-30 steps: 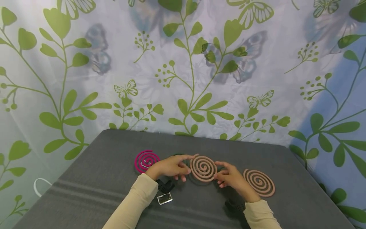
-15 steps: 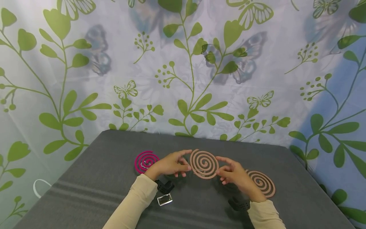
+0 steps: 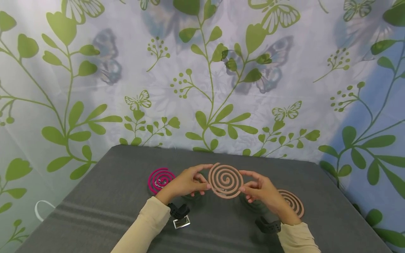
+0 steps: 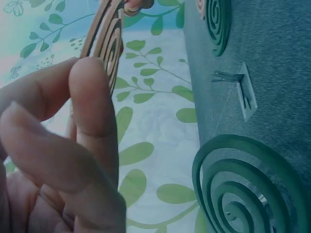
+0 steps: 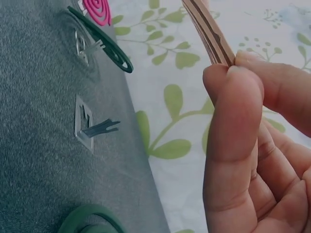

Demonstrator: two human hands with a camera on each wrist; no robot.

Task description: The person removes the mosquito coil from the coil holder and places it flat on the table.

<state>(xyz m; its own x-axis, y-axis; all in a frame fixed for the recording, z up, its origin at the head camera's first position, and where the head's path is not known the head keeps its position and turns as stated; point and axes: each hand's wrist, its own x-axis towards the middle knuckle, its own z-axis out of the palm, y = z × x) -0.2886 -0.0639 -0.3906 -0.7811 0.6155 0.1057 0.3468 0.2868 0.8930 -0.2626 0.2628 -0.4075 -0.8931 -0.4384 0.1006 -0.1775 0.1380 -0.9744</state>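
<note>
Both hands hold a tan mosquito coil [image 3: 226, 180] between them, lifted off the table and tilted up to face me. My left hand [image 3: 188, 182] pinches its left rim with thumb and fingers. At the opposite rim, my right hand [image 3: 265, 191] pinches with thumb and index finger. Edge-on, the held coil [image 4: 109, 43] shows in the left wrist view. Below, a small metal coil stand [image 4: 248, 92] lies on the cloth with its prongs raised. Another stand [image 3: 181, 222] sits by my left wrist, partly hidden by a black strap.
A pink coil [image 3: 151, 175] lies left, partly behind my left hand. Right of my right hand is another tan coil [image 3: 294, 202], partly covered. Wrist views show green coils [image 4: 248, 170], one tilted green coil [image 5: 104, 41] above a stand. A leaf-patterned curtain [image 3: 209, 88] hangs behind the grey table [image 3: 139, 158].
The tan coil has risen from near the table and tilted more upright between both hands. My right hand has shifted slightly right and now hides more of the other tan coil.
</note>
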